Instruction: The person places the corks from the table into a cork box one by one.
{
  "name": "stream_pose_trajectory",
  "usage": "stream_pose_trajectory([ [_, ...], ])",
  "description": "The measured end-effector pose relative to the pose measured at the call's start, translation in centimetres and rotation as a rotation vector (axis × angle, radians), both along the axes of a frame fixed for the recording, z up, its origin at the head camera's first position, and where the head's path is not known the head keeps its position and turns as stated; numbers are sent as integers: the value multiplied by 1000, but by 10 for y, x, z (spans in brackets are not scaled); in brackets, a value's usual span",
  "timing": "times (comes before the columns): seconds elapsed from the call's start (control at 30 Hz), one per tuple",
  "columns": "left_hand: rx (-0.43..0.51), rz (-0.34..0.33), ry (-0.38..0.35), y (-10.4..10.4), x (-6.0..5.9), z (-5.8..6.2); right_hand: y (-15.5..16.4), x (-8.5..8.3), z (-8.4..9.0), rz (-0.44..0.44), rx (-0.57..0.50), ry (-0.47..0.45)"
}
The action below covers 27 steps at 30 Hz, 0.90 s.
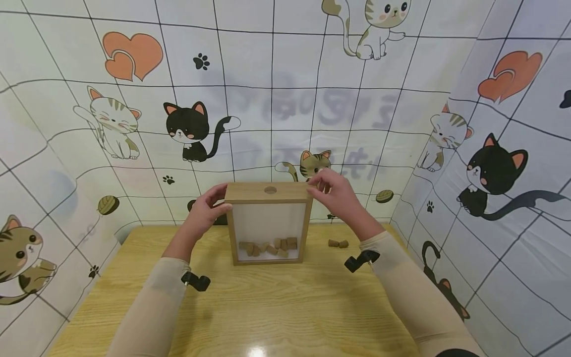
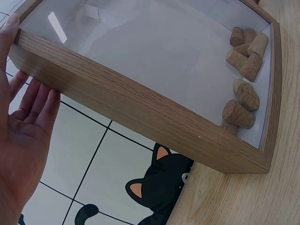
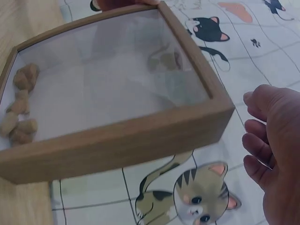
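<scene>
A shallow wooden shadow box (image 1: 269, 192) with a clear front stands upright on the table. There is a round hole (image 1: 270, 190) in its top. Several corks (image 1: 267, 248) lie along its bottom, behind the clear pane. My left hand (image 1: 208, 206) grips the upper left corner; the left wrist view shows the thumb at the front edge and the fingers against the side and back. My right hand (image 1: 332, 192) is by the upper right corner. In the right wrist view this hand (image 3: 276, 140) is apart from the frame, its fingers loosely bent and holding nothing.
Two loose corks (image 1: 338, 243) lie on the wooden table (image 1: 267, 307), to the right of the box. Behind and beside the table hang white sheets (image 1: 250, 109) with a grid, cats and hearts printed on them.
</scene>
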<state>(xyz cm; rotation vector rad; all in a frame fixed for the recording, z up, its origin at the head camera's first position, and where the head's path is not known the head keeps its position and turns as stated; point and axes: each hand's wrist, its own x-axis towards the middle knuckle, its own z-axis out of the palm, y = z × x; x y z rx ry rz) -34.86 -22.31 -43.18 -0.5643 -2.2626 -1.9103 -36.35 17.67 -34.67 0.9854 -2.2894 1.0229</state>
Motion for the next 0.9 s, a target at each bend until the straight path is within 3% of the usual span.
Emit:
stream_pose_trajectory([
  [0.6, 8, -5, -4, 1, 0, 1, 81, -7, -80, -170, 74, -300],
  [0.9, 5, 5, -17, 0, 0, 2, 106, -22, -134, -238, 118, -344],
])
